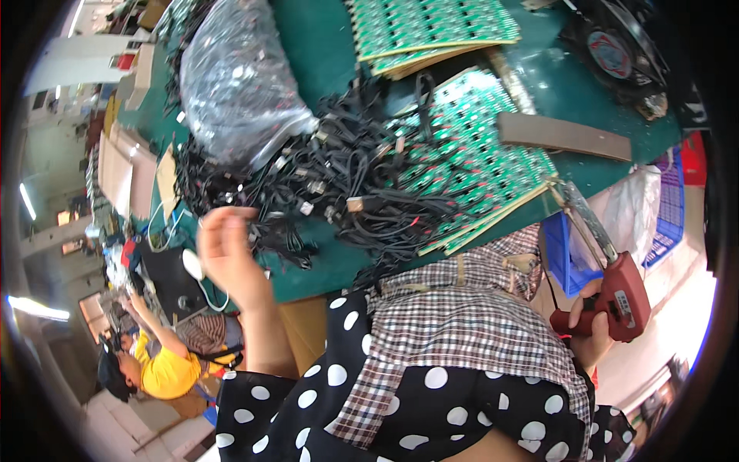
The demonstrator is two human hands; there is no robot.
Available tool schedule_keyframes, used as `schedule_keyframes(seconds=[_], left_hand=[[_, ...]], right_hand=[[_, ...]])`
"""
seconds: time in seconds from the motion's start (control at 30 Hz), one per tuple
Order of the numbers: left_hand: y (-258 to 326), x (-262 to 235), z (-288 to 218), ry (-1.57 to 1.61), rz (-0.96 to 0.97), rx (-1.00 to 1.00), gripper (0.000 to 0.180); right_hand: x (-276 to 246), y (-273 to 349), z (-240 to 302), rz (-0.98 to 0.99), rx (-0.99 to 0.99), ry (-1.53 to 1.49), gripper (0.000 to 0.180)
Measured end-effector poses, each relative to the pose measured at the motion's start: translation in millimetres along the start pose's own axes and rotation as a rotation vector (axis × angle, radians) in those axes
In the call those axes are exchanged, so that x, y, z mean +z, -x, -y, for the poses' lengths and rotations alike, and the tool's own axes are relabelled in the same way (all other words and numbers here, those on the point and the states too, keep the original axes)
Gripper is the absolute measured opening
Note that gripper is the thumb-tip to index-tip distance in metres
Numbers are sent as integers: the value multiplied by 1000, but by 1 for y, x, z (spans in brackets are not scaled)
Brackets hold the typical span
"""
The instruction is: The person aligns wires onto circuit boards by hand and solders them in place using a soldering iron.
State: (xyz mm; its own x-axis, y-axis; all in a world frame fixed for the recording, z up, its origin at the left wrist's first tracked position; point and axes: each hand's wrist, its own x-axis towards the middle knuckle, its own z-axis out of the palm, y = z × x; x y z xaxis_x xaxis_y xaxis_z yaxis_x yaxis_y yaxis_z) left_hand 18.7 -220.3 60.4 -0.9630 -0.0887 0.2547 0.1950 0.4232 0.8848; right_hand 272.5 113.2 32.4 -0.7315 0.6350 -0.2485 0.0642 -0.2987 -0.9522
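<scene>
My right hand (593, 331) is wrapped round the handle of a dark red soldering gun (625, 296), beside my lap at the right. Its long metal front end points up and left, close to the near right corner of a stack of green circuit boards (493, 131). My left hand (227, 250) is raised at the table's near left edge, fingers loosely curled and apart. Nothing shows in it. Just beyond and right of it lies a tangled heap of black cables (362, 185) with metal plugs, partly spread over the boards.
A clear plastic bag (239, 77) stands behind the cables on the green table (315, 285). More circuit boards (431, 31) lie at the far side. A grey-brown strip (566, 137) crosses the right boards. Blue baskets (570, 254) stand at right. Someone in yellow (165, 366) works at left.
</scene>
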Motion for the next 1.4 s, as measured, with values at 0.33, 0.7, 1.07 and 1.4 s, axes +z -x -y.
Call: schedule_keyframes(seconds=[0.33,0.7,1.07,1.4], left_hand=[[-100,43,-39,-40,-213,464,10],[-72,151,-49,-322,1104,1035,15],[-23,98,-54,-501,905,705,13],[-14,146,-120,264,1268,-77,23]], right_hand=[[22,-5,20,-85,-83,70,64],[37,-25,31,-38,-62,36,63],[39,-22,26,17,7,-18,63],[89,-63,44,277,-57,96,53]])
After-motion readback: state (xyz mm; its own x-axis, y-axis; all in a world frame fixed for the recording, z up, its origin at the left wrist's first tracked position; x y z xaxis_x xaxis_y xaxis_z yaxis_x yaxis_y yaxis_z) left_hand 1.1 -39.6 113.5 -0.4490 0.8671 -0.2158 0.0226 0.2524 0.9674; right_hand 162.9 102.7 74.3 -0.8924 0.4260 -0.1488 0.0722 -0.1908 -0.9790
